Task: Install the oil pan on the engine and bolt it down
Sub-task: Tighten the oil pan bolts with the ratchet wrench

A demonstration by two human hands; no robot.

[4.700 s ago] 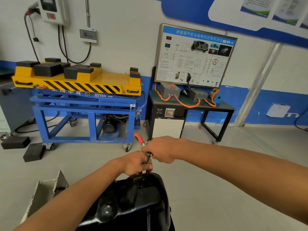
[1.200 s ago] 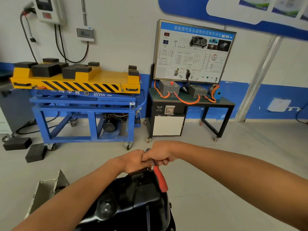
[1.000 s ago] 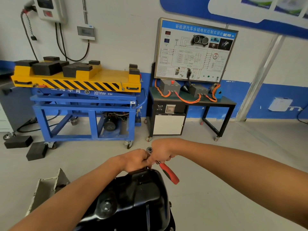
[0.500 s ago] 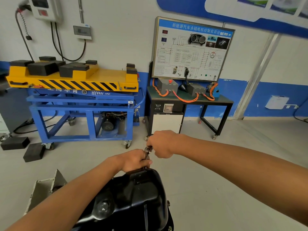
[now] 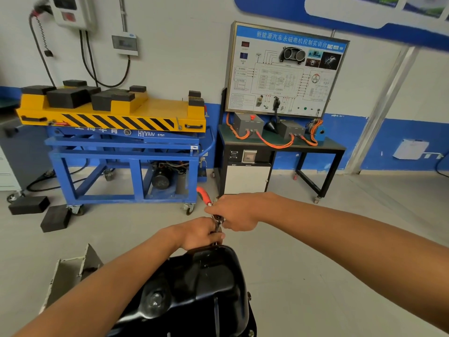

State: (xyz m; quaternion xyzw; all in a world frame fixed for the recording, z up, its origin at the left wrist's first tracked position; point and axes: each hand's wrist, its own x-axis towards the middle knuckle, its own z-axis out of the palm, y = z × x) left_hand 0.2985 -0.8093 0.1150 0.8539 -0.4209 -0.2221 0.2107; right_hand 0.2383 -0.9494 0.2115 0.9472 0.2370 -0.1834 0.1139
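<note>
Right grip (image 5: 234,211) clamped on ratchet (image 5: 203,194) by its head, red handle poking out to its left, left grip (image 5: 201,233) just below it curled round the ratchet's shaft, black oil pan (image 5: 206,276) right under both grips.

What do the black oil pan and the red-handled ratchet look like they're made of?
The oil pan is probably stamped sheet metal with glossy black paint: it shows pressed ribs and bright reflections. The ratchet has a head that looks like plated steel, shiny silver where it shows. Its grip looks like red plastic or rubber, smooth with a soft sheen; which one is hard to tell.
</note>
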